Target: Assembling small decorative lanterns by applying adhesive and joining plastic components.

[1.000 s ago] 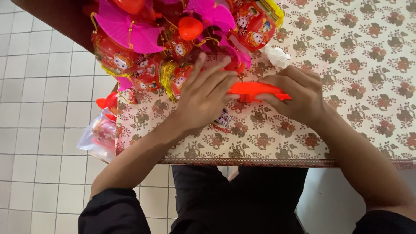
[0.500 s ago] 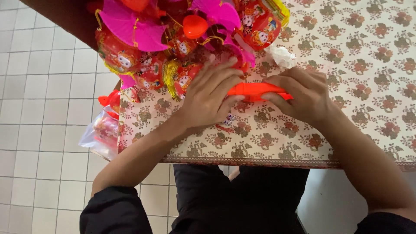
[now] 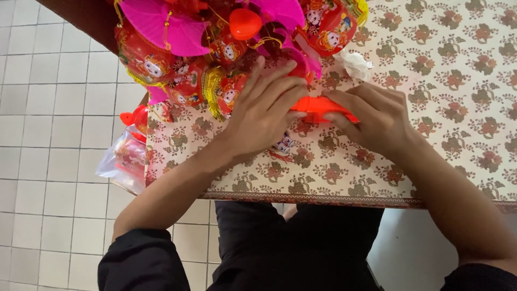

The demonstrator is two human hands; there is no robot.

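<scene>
Head view: the left hand (image 3: 266, 110) and right hand (image 3: 377, 116) both pinch a flat orange-red piece (image 3: 318, 106) held between them, low over the floral-patterned worktop (image 3: 458, 81). Directly behind the fingers lies a heap of red and gold lantern ornaments (image 3: 226, 59) with pink paper fans (image 3: 161, 27). A crumpled white tissue (image 3: 355, 64) lies just beside the right hand. A clear plastic bag (image 3: 121, 161) hangs off the worktop's left edge.

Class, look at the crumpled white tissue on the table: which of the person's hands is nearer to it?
Right. The right hand lies just below the white tissue; the left hand is farther off to its left.
</scene>
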